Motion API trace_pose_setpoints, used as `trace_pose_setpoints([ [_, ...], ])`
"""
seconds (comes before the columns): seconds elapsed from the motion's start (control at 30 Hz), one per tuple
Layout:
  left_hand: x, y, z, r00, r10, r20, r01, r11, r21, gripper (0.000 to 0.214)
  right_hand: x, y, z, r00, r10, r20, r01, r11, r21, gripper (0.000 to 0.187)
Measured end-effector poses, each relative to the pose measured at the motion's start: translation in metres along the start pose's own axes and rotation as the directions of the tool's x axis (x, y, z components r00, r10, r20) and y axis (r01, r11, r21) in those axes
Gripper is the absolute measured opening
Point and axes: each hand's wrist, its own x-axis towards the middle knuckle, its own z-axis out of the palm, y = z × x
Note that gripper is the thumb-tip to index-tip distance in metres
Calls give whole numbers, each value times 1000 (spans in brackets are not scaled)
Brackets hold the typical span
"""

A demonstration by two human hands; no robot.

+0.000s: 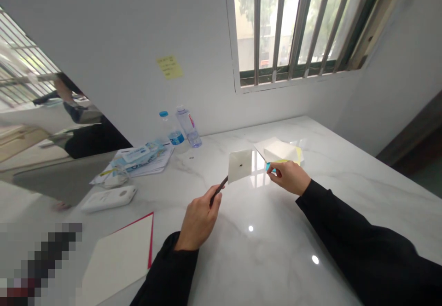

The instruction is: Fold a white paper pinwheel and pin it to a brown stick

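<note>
My left hand is closed round a thin dark stick whose far end carries a white square of paper with a small dark spot, held above the white marble table. My right hand is closed in a pinch on a small blue-and-yellow piece just right of the white square. Behind my right hand lies a stack of white and yellow paper sheets. Both arms wear black sleeves.
Two plastic water bottles stand near the wall. Beside them lie a pile of printed papers and a white flat device. A white sheet with a red edge lies at front left. A yellow sticky note hangs on the wall.
</note>
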Motion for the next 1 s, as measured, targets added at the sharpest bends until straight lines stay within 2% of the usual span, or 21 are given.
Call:
trace_pose_setpoints([
  [0.1,0,0,0,1000,3,2,-3,1000,3,40,3,-11,-11,999,-22,-37,23,999,34,32],
  [0.2,0,0,1,1000,5,5,-5,1000,5,39,5,-26,-28,977,-74,-198,102,986,134,57],
  [0.3,1,-2,2,1000,-1,5,1,1000,0,40,5,-44,-46,927,-98,-362,179,963,200,66],
  [0.37,1,-3,3,1000,0,7,0,1000,-6,41,5,-53,-51,906,-99,-412,202,956,215,70],
  [0.43,1,-3,3,1000,1,6,-1,1000,-12,41,5,-55,-49,904,-82,-420,191,956,225,73],
  [0.47,1,-3,2,1000,4,5,-3,1000,-19,40,5,-53,-46,925,-78,-371,172,959,227,71],
  [0.5,1,-3,2,1000,7,4,-7,1000,-28,40,6,-49,-41,959,-88,-271,152,962,226,68],
  [0.53,1,-3,2,1000,9,3,-8,999,-35,40,7,-44,-36,985,-107,-138,136,966,221,61],
  [0.57,1,-3,1,1000,8,1,-7,999,-37,40,7,-37,-31,988,-145,55,130,968,214,51],
  [0.6,1,-3,1,1000,4,-1,-4,999,-34,40,7,-30,-27,963,-184,196,140,966,217,38],
  [0.67,1,-3,0,1000,-7,-7,7,1000,-17,40,6,-17,-21,918,-218,332,148,963,224,12],
  [0.8,1,-3,1,1000,5,-12,-6,1000,-22,39,5,-4,-17,936,-180,301,123,973,197,27],
  [1.0,1,-2,0,1000,7,-10,-7,1000,-25,40,7,-9,-18,988,-104,114,81,979,188,19],
])
